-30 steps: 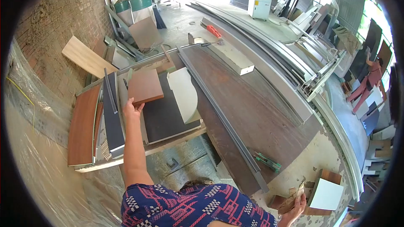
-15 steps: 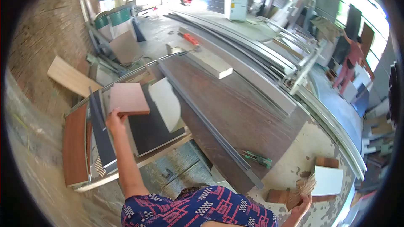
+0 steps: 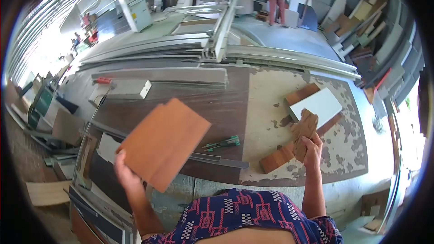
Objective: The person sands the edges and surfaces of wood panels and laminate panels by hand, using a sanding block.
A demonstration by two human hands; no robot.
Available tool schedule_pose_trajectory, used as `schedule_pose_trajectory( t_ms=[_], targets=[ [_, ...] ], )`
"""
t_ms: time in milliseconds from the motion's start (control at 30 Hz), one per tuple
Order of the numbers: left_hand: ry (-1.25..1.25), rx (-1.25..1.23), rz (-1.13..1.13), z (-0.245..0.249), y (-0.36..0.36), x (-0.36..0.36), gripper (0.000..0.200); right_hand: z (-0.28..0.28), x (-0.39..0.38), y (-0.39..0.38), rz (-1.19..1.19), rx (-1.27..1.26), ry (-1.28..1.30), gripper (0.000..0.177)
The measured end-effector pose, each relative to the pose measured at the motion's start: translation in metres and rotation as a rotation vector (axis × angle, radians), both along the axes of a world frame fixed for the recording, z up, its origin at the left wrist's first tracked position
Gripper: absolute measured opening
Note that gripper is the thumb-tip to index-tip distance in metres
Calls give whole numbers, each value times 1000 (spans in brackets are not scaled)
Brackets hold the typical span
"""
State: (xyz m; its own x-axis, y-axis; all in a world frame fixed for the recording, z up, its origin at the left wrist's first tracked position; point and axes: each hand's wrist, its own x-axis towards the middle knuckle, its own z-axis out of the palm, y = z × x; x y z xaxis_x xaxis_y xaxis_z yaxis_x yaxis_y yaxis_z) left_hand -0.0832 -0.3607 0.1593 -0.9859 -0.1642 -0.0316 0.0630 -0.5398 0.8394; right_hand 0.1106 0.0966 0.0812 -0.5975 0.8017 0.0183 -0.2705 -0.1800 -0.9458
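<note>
My left hand (image 3: 127,174) grips the lower left edge of an orange-brown wood panel (image 3: 166,142). The panel is tilted and overlaps the dark side of the table in this view; one top corner has a notch. A crumpled brown cloth (image 3: 304,133) is bunched in my closed right hand (image 3: 312,150). Just beyond that hand lies a white board (image 3: 320,105), resting over brown wood pieces (image 3: 276,157) on the patchy pale part of the table (image 3: 346,153). Between my hands, a green-and-black tool (image 3: 222,143) lies on the dark surface.
Long grey profiles (image 3: 181,76) run along the table's far side, with a red-handled tool (image 3: 103,81) at their left. A metal rail (image 3: 222,29) stands beyond. Further back, a person (image 3: 274,0) stands near leaning boards. Dark panels (image 3: 101,171) lie at my left.
My left hand has lifted the panel off the left-hand stack and brought it rightward, tilted, its orange-brown face showing. My view has turned right. The right hand keeps the cloth near the white board.
</note>
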Motion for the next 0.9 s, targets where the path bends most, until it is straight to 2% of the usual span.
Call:
schedule_pose_trajectory(
  t_ms=[33, 100, 167, 267, 367, 433, 467, 500, 567, 633, 733, 767, 900],
  targets=[
    [-70, 8, -5, 0, 26, -2, 35, 4, 1, -3, 24, 31, -5, 30],
    [-3, -66, -180, -25, 57, -20, 35, 7, 4, -6, 78, 67, -67, 32],
    [-14, -119, -256, -34, 94, -26, 28, 2, 6, -5, 142, 72, -182, 37],
    [-69, -80, -403, -40, 140, -31, 24, -7, -9, -17, 84, 339, -213, 37],
    [20, -130, -453, -43, 167, -32, 25, -4, -29, -43, -19, 854, -227, 38],
    [17, -137, -491, -53, 173, -39, 26, 30, -39, -72, 112, 975, -319, 31],
    [0, -177, -473, -51, 176, -38, 27, 36, -43, -85, 181, 1032, -233, 30],
    [-15, -216, -455, -47, 182, -36, 28, 44, -47, -99, 255, 1070, -268, 45],
    [15, -262, -447, -51, 186, -35, 33, 53, -59, -124, 316, 1214, -166, 50],
    [107, -274, -470, -60, 188, -36, 40, 46, -68, -145, 389, 1299, -99, 51],
    [-180, 40, -393, -43, 209, -12, 45, 34, -76, -165, 391, 1383, -66, 49],
    [-155, 48, -470, -44, 206, -13, 47, 30, -77, -167, 380, 1404, -71, 48],
    [-47, 118, -503, -59, 202, -24, 44, 21, -81, -157, 439, 1272, -27, 43]
  ],
)
